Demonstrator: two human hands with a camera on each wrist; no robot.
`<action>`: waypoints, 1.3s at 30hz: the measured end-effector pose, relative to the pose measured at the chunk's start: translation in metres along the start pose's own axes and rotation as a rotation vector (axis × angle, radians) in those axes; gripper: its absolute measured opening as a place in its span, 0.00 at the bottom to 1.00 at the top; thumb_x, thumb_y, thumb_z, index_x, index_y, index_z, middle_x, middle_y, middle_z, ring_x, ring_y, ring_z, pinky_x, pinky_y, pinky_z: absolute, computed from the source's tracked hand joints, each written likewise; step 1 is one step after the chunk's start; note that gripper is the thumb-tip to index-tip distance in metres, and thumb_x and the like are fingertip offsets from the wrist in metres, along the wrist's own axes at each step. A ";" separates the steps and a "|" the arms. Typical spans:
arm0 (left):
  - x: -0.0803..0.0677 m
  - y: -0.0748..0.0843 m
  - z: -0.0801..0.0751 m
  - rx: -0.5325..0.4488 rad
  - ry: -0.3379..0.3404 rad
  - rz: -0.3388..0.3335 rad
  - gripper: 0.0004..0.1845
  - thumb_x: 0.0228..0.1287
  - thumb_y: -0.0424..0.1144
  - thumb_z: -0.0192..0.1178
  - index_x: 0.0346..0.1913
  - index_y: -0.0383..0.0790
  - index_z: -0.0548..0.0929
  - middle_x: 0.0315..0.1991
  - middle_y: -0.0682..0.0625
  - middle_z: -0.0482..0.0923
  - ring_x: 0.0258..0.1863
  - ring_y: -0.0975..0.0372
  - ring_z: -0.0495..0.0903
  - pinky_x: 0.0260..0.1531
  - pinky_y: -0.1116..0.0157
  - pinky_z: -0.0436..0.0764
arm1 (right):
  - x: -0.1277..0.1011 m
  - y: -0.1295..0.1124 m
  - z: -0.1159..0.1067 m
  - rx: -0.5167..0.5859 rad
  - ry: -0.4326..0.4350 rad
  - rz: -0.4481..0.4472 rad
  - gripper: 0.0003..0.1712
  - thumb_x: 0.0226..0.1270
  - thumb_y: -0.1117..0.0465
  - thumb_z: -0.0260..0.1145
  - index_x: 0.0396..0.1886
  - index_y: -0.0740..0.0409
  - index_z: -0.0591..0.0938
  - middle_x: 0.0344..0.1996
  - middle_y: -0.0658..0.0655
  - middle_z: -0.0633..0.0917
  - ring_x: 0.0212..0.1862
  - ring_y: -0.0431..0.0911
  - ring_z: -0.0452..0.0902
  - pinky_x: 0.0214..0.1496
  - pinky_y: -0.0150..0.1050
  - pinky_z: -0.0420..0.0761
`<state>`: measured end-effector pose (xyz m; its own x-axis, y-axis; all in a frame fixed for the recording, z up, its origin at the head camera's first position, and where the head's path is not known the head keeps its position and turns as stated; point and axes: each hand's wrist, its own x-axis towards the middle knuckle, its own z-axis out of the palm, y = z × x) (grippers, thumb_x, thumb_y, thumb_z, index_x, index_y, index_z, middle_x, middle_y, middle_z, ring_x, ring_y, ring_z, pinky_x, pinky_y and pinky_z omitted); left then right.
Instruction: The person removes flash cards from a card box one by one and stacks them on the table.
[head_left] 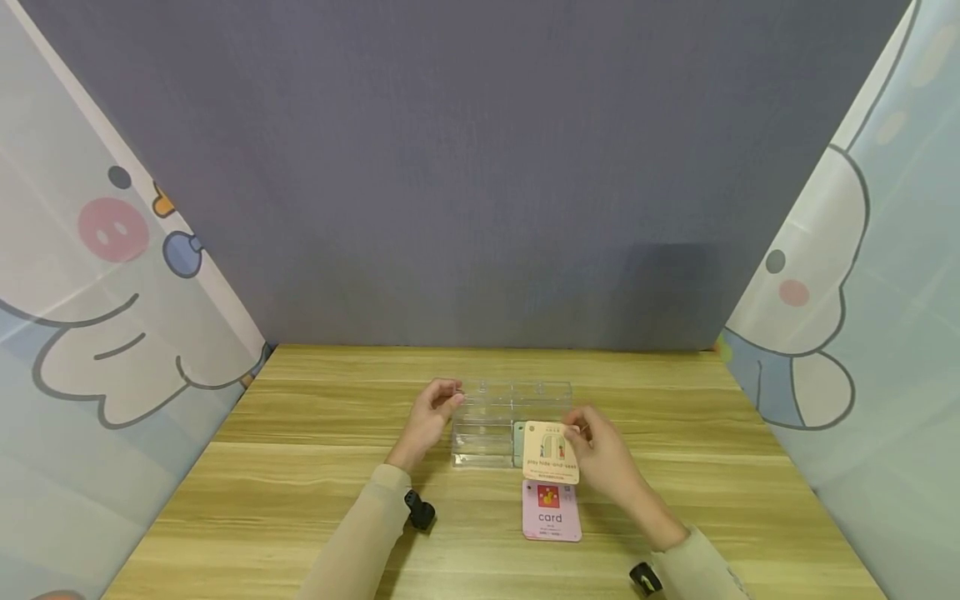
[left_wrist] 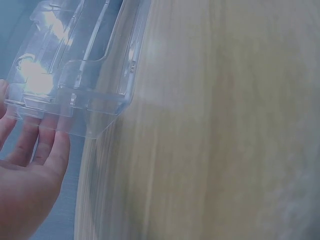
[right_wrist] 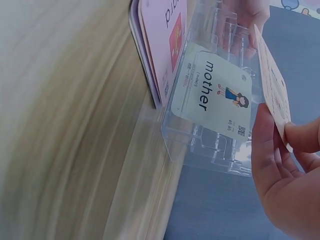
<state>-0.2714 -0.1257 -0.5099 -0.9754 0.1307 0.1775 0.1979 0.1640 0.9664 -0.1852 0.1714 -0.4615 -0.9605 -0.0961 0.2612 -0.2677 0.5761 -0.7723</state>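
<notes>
Wood-grain table (head_left: 315, 500) spread wide, with bare room from 3 round to 9 o'clock of the work. At its middle stood a clear plastic card holder (head_left: 495, 425), stepped in tiers, with a green "mother" card (right_wrist: 212, 92) slotted in its front right pocket. Just at 6 o'clock of the holder lay a pink stack topped by the "card" flashcard (head_left: 551, 510). Left hand (head_left: 431, 417) rested at the holder's 9 o'clock side, straight fingers (left_wrist: 50, 142) touching its wall. Right hand (head_left: 603, 454) pinched a cream "play hide-and-seek" card (head_left: 551, 452) by its right edge, tilted above the holder's front.
</notes>
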 end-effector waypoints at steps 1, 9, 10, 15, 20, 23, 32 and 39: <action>0.000 0.000 0.000 0.002 0.001 -0.007 0.19 0.75 0.39 0.60 0.62 0.31 0.77 0.55 0.43 0.79 0.53 0.55 0.78 0.54 0.58 0.77 | -0.001 0.000 0.000 0.002 -0.001 0.001 0.07 0.70 0.72 0.65 0.44 0.60 0.79 0.32 0.53 0.80 0.32 0.44 0.74 0.28 0.33 0.77; -0.001 0.001 -0.001 0.007 -0.004 -0.003 0.20 0.75 0.40 0.60 0.63 0.31 0.77 0.54 0.43 0.79 0.53 0.55 0.78 0.54 0.57 0.77 | -0.006 -0.002 -0.002 0.008 -0.015 0.010 0.07 0.70 0.71 0.66 0.43 0.59 0.80 0.36 0.55 0.81 0.33 0.44 0.74 0.30 0.34 0.75; -0.001 0.001 -0.001 0.005 -0.007 -0.004 0.21 0.75 0.41 0.60 0.63 0.32 0.77 0.55 0.42 0.79 0.53 0.54 0.77 0.54 0.57 0.77 | -0.006 -0.003 -0.002 0.011 -0.018 0.016 0.07 0.70 0.71 0.66 0.44 0.58 0.81 0.36 0.55 0.81 0.33 0.44 0.74 0.30 0.34 0.76; -0.001 0.003 -0.003 0.007 -0.031 -0.021 0.21 0.75 0.41 0.60 0.64 0.33 0.76 0.57 0.42 0.78 0.54 0.54 0.77 0.54 0.57 0.78 | -0.009 -0.003 -0.001 0.029 -0.043 0.046 0.08 0.69 0.72 0.66 0.44 0.59 0.81 0.37 0.55 0.81 0.34 0.45 0.75 0.30 0.34 0.77; -0.002 0.008 -0.006 0.004 -0.052 -0.051 0.20 0.75 0.41 0.60 0.64 0.36 0.77 0.56 0.46 0.78 0.56 0.54 0.77 0.57 0.51 0.76 | -0.011 -0.002 0.000 0.037 -0.057 0.058 0.08 0.69 0.72 0.66 0.44 0.59 0.81 0.36 0.55 0.81 0.34 0.45 0.75 0.28 0.33 0.77; -0.003 0.010 -0.006 -0.012 -0.057 -0.060 0.19 0.76 0.40 0.60 0.64 0.38 0.77 0.57 0.45 0.78 0.58 0.53 0.77 0.59 0.49 0.75 | -0.011 -0.001 0.000 0.040 -0.065 0.059 0.08 0.69 0.72 0.66 0.43 0.59 0.81 0.36 0.54 0.80 0.32 0.45 0.74 0.26 0.32 0.75; -0.001 0.007 -0.005 -0.005 -0.048 -0.023 0.18 0.75 0.33 0.59 0.63 0.33 0.76 0.57 0.40 0.78 0.56 0.53 0.77 0.56 0.57 0.78 | -0.012 0.001 0.000 0.040 -0.069 0.064 0.08 0.69 0.72 0.66 0.43 0.58 0.80 0.36 0.55 0.81 0.31 0.45 0.74 0.26 0.32 0.74; 0.000 0.004 -0.005 -0.031 -0.036 0.000 0.18 0.74 0.30 0.59 0.62 0.28 0.76 0.59 0.35 0.77 0.56 0.51 0.77 0.54 0.61 0.78 | -0.015 0.002 -0.002 0.060 -0.091 0.074 0.08 0.69 0.73 0.66 0.42 0.58 0.80 0.35 0.53 0.81 0.32 0.45 0.74 0.29 0.33 0.76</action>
<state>-0.2708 -0.1299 -0.5054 -0.9711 0.1663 0.1714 0.1944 0.1339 0.9717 -0.1711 0.1750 -0.4656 -0.9800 -0.1303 0.1504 -0.1972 0.5347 -0.8217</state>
